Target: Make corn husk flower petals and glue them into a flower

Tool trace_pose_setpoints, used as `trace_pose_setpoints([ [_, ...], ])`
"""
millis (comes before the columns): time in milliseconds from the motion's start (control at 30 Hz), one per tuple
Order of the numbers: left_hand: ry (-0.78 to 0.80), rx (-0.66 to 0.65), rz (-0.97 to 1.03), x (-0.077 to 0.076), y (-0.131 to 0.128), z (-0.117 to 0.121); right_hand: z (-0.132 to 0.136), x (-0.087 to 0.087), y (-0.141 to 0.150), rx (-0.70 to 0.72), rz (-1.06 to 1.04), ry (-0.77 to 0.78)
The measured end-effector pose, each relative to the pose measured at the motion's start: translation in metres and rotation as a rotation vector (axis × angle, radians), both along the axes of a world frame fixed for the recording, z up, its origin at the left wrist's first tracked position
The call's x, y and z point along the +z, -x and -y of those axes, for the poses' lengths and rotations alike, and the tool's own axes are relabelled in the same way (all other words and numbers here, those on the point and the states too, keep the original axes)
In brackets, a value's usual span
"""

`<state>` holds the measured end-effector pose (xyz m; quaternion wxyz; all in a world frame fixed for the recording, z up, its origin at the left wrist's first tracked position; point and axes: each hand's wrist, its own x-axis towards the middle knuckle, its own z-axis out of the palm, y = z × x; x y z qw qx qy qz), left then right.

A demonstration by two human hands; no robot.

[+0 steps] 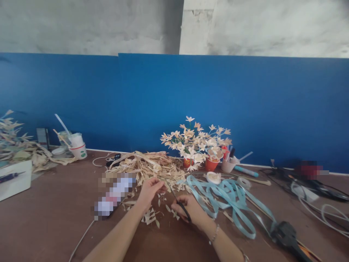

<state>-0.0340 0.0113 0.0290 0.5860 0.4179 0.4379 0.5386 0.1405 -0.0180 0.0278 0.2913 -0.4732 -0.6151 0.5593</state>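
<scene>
My right hand (pixel 188 207) is closed round the black handles of a pair of scissors (pixel 180 205), whose blades point up and left toward my left hand. My left hand (pixel 149 189) pinches a pale dried strip (pixel 160 183) at the near edge of a heap of dried leaf strips (pixel 152 167). Small cut leaf pieces (pixel 151 216) lie scattered on the brown table (pixel 49 214) between and below my hands.
Behind the heap stand small red pots with cream paper flowers (pixel 196 142) and a cup of tools (pixel 229 163). Light blue ribbon (pixel 231 198) loops to the right, ending near a black glue gun (pixel 286 236). Cables (pixel 321 200) lie far right. White cups (pixel 77 145) and a white box (pixel 15 180) sit left.
</scene>
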Motion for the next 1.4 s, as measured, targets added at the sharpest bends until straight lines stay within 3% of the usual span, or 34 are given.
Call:
trace_pose_setpoints([
  [367,0.053,-0.016,-0.024,0.002,0.004,-0.003,-0.003,-0.004,-0.003,0.027,0.082,-0.001],
  [600,0.037,0.062,-0.004,0.003,0.004,-0.003,-0.002,-0.004,-0.004,0.054,0.13,-0.006],
  [900,0.074,0.067,-0.012,0.004,0.006,-0.005,-0.004,-0.006,-0.005,0.073,0.165,0.008],
  [1400,0.025,0.029,-0.172,0.004,0.009,-0.005,-0.004,-0.01,-0.009,0.178,0.198,0.004],
])
